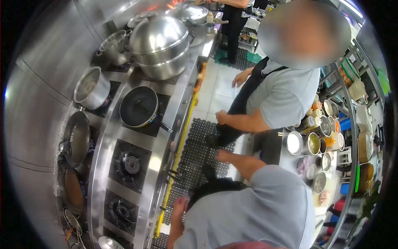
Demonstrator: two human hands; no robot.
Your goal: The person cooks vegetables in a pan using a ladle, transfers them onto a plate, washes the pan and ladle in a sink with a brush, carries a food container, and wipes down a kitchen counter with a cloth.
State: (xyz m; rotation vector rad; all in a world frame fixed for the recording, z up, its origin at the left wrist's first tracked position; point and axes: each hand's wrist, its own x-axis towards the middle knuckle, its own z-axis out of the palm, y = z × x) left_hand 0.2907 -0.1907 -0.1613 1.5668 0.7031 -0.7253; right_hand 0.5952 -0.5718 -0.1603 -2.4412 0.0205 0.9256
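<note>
My left hand [179, 205] hangs low beside the yellow rail [168, 197] along the stove front. Its fingers are too small and partly hidden to read, and I see nothing held in it. My right hand [222, 156] is in front of my dark apron [215, 190], above the black rubber mat [195, 145]; its finger shape is unclear. Closest to my hands on the stove are a bare burner [132, 164] and, farther up, a black frying pan [139, 106] with its handle toward the aisle.
A co-worker [277, 95] in a grey shirt stands close ahead, facing me; another person [234, 25] is farther back. A large lidded steel pot [159, 45], a saucepan [92, 88] and woks [76, 137] occupy the stove. Bowls and a white container [294, 142] fill the right counter.
</note>
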